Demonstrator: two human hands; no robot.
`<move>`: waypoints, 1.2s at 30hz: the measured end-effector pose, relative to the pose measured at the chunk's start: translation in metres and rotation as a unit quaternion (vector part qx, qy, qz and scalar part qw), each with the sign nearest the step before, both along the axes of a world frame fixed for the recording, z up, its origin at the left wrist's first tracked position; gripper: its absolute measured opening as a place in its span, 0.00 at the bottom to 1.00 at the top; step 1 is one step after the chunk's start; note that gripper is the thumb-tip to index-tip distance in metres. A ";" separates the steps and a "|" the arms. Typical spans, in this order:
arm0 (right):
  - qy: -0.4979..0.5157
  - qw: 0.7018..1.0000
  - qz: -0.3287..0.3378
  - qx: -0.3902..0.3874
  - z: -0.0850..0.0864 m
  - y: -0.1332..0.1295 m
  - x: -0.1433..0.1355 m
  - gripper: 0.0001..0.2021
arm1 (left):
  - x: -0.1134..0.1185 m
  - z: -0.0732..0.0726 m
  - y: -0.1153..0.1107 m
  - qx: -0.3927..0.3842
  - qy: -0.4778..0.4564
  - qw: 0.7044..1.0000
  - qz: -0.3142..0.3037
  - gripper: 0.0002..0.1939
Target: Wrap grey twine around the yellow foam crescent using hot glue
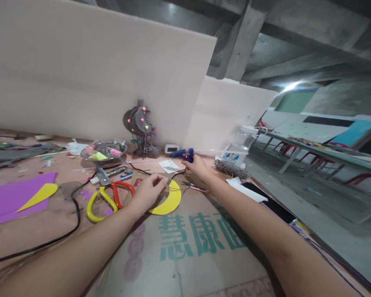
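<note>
In the middle of the work surface lies a yellow crescent cutout. My left hand is closed over its left side, thumb and fingertips pinched on a thin grey string that crosses the crescent. Part of the crescent is hidden under this hand. My right hand grips a blue glue gun, whose nozzle points left above a small white sheet. Small scissors lie just below my right wrist. Left of my left hand are large scissors with yellow and red handles.
Purple sheets and a yellow offcut lie at left. A bowl of craft bits, a decorated grey moon ornament and a small white clock stand behind. Grey yarn and a phone sit right. A black cable crosses the left side.
</note>
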State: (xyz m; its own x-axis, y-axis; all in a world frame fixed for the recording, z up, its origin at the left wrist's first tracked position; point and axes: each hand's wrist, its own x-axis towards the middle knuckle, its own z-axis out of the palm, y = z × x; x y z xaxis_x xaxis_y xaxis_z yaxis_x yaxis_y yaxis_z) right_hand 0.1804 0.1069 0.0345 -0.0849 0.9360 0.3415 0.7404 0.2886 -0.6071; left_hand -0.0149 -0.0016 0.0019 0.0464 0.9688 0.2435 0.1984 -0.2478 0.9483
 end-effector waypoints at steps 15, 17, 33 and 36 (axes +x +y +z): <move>0.113 0.988 0.080 -0.071 0.003 -0.103 0.036 0.14 | -0.002 -0.004 0.006 -0.009 -0.006 1.000 0.012 0.16; 0.093 0.993 0.020 -0.069 -0.005 -0.110 0.036 0.16 | -0.001 -0.006 0.007 -0.019 -0.015 1.000 0.014 0.16; 0.304 0.939 0.086 -0.136 -0.006 -0.118 0.003 0.12 | 0.001 -0.001 0.003 0.007 -0.028 0.999 -0.025 0.15; 0.306 0.935 0.080 -0.160 -0.007 -0.124 -0.006 0.11 | 0.002 0.003 0.000 0.013 -0.025 0.999 -0.016 0.15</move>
State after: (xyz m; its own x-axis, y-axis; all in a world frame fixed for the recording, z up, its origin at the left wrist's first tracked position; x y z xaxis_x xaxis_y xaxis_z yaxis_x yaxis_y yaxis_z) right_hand 0.1742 -0.0167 0.0277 -0.1130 0.9906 0.0769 0.1878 0.0973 -0.9774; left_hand -0.0126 -0.0013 0.0044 0.0638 0.9605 0.2708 0.1426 -0.2774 0.9501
